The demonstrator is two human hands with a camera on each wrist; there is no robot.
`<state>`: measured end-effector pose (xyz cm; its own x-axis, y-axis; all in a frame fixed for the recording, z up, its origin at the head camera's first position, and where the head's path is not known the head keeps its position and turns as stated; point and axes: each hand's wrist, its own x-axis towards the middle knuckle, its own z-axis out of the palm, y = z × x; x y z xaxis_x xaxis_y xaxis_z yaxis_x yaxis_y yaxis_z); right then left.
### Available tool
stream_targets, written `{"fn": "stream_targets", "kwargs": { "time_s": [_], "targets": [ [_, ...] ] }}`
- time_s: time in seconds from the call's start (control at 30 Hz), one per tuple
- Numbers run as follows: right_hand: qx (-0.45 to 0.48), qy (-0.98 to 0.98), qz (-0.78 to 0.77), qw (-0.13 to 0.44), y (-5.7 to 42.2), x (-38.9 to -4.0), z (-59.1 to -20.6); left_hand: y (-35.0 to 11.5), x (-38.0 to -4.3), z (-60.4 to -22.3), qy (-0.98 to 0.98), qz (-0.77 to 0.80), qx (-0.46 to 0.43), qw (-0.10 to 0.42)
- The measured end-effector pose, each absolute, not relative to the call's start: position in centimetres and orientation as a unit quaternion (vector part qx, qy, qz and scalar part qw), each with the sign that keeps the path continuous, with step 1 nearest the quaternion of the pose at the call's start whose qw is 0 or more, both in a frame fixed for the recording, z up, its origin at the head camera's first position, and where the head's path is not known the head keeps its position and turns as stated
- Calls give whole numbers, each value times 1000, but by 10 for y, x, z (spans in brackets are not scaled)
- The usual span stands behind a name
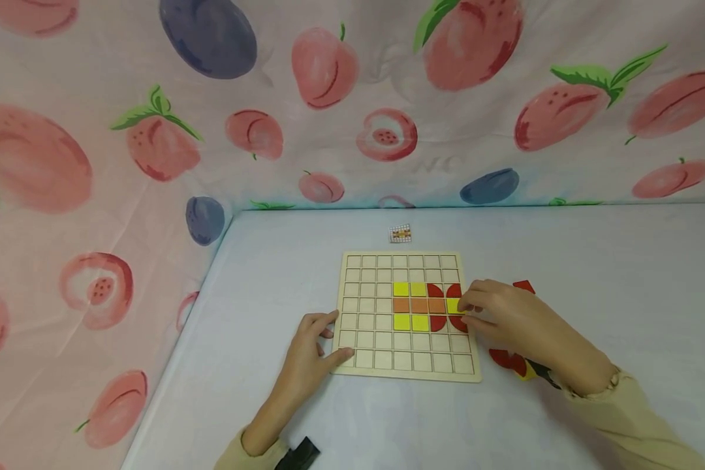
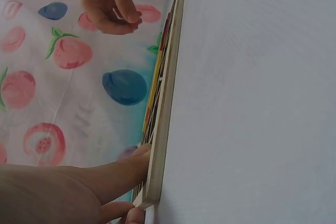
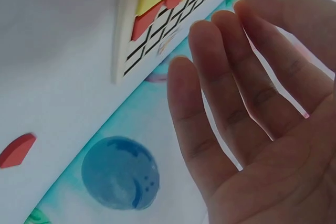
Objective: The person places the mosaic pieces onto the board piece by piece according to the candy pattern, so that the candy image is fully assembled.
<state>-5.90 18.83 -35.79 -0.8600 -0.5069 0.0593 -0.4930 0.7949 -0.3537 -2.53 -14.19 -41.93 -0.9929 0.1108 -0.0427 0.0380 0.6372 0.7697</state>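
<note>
A pale wooden grid board (image 1: pixel 364 339) lies flat on the table. Yellow, orange and red tiles fill cells in its right half, among them a yellow square tile (image 1: pixel 452 305) near the right edge. My left hand (image 1: pixel 307 359) rests at the board's left side, its thumb on the lower left border and its fingers along the edge. At the right edge, my right hand (image 1: pixel 505 320) hovers with its fingertips beside the yellow tile. The right wrist view shows those fingers (image 3: pixel 231 77) relaxed and slightly bent, with nothing visible between them.
Loose red and yellow pieces (image 1: pixel 505 360) lie partly hidden under the right forearm. Another red piece (image 1: pixel 524 286) is beyond that hand. A small printed grid card (image 1: pixel 400 234) sits behind the board. Fruit-patterned cloth (image 1: pixel 329 130) hangs at the back and left.
</note>
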Motion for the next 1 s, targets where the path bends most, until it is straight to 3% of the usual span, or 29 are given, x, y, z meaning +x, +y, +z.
{"fn": "stream_targets", "kwargs": {
  "time_s": [1.0],
  "targets": [
    [-202, 965, -146, 81, 229, -31, -372, -143, -25, -421, 903, 426, 46, 41]
  ]
}}
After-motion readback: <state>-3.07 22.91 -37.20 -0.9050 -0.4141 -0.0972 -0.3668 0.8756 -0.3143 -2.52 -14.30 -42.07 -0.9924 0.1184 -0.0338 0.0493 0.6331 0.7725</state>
